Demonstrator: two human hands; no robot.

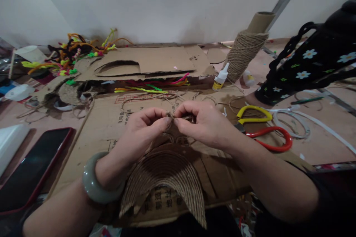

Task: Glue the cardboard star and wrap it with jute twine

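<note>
Above the cardboard sheet (91, 144), my left hand (147, 126) and my right hand (200, 122) meet fingertip to fingertip. Both pinch a thin brown twine (171, 115) between thumb and forefinger. Loose loops of the twine trail on the cardboard behind and under my hands. Nearer to me lies a crescent-shaped piece covered in rows of twine (167, 166), its two points toward me. A pale green bangle (96, 177) circles my left wrist. Just right of my right hand lie scissors (257, 127) with one yellow and one red handle; their blades are partly hidden.
A tilted spool of twine (244, 52) stands at the back right beside a small glue bottle (220, 77). Further right is a black flowered water bottle (306, 55). Colourful pipe cleaners (80, 50) and cut cardboard (167, 57) lie behind. A phone (35, 166) rests at left.
</note>
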